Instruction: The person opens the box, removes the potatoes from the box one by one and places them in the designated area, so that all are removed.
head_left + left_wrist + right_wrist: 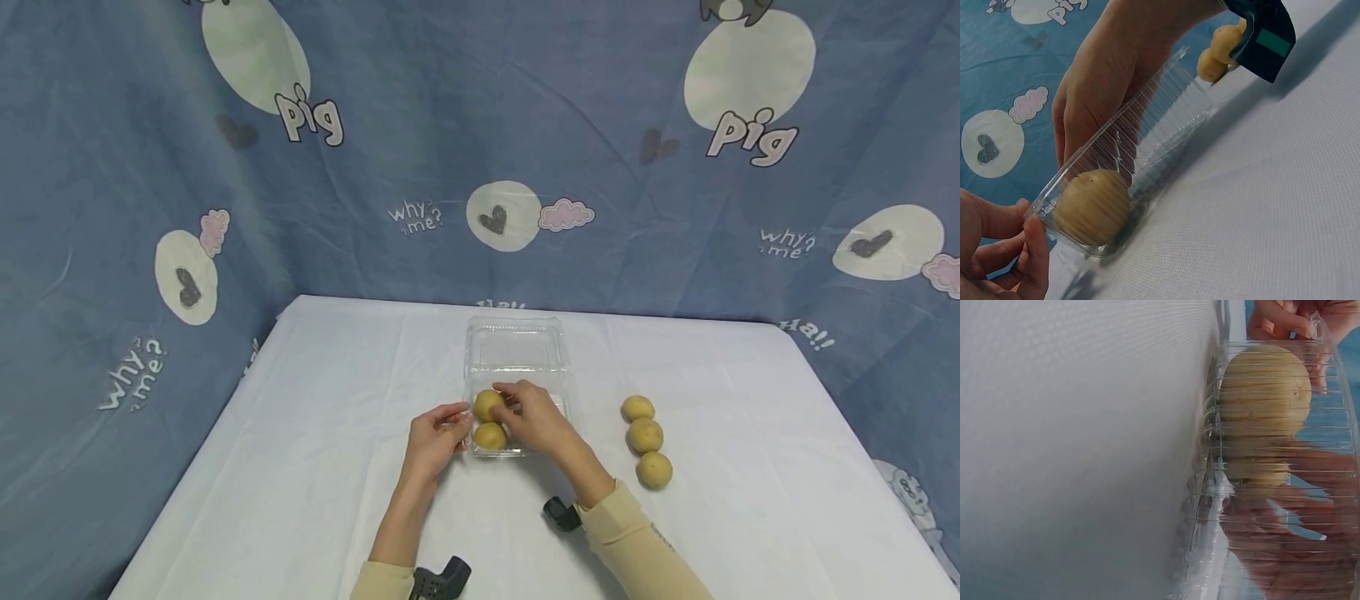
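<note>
A clear plastic clamshell box [513,452] stands on the table with its lid [513,346] folded back. Two potatoes lie inside along the box's left side: a near potato [490,436] and a far potato [487,405]. My left hand [435,437] pinches the box's left rim between thumb and fingertips, as the left wrist view shows. Reaching in over the box from the right, my right hand [534,417] holds the far potato with thumb and fingers. In the right wrist view, that hand [1310,525] shows through the ribbed wall, beside the near potato [1266,390].
Right of the box, three more potatoes lie in a rough line: one at the back [638,407], one in the middle [645,435] and one in front [654,470]. A white cloth covers the table [300,467]. Behind it hangs a blue printed curtain [420,108].
</note>
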A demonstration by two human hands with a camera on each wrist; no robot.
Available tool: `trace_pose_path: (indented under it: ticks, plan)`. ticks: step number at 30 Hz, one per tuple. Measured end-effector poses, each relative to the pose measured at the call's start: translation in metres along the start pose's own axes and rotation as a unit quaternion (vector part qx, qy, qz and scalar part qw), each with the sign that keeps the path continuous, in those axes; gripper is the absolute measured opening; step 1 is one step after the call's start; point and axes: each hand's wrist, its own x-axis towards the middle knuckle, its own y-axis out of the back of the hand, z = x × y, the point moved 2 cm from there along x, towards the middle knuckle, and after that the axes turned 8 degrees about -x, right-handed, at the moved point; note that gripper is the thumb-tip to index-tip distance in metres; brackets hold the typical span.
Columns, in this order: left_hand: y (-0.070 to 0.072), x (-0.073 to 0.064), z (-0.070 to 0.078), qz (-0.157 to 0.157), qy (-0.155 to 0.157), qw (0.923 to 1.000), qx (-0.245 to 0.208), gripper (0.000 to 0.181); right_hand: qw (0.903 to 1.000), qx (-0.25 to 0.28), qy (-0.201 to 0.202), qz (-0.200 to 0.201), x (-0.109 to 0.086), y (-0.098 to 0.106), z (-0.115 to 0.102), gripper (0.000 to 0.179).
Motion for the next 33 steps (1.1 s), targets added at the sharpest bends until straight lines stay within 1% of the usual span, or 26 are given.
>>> trace_pose_path:
  ticks: [4,6,10,15,20,23,28,30,33]
  plan:
    - [0.003,0.007,-0.012,0.004,-0.005,1.0,-0.003,0.031,1.0,-0.002,-0.009,0.0,0.001,0.0,0.0,0.042]
    - [0.003,0.008,-0.014,0.007,-0.007,0.9999,-0.002,0.031,0.9999,0.001,-0.014,-0.001,0.001,0.0,0.0,0.044]
    - [0.002,0.009,-0.015,0.011,-0.008,0.9999,0.0,0.03,0.9997,0.013,-0.021,-0.008,0.002,-0.001,0.0,0.041]
    - [0.002,0.008,-0.015,0.01,-0.009,0.9999,-0.001,0.031,0.9986,0.03,-0.039,-0.021,0.002,-0.002,0.0,0.037]
    - [0.002,0.008,-0.013,0.007,-0.009,0.9999,-0.01,0.032,0.9982,0.04,-0.036,-0.027,0.002,-0.003,0.001,0.04]
    - [0.001,0.003,-0.006,0.005,-0.003,0.9999,-0.012,0.031,0.9977,0.049,-0.035,-0.031,0.002,-0.004,0.002,0.044]
    - [-0.003,-0.007,0.009,0.006,0.008,0.9999,0.003,0.029,0.9972,0.06,-0.034,-0.03,0.001,-0.003,0.003,0.047]
    - [-0.003,-0.006,0.009,0.006,0.007,0.9999,0.006,0.029,0.9971,0.062,-0.036,-0.026,0.001,-0.002,0.003,0.047]
    - [-0.001,-0.001,0.0,0.008,0.004,1.0,0.002,0.03,0.9967,0.069,-0.04,-0.019,0.001,-0.001,0.004,0.046]
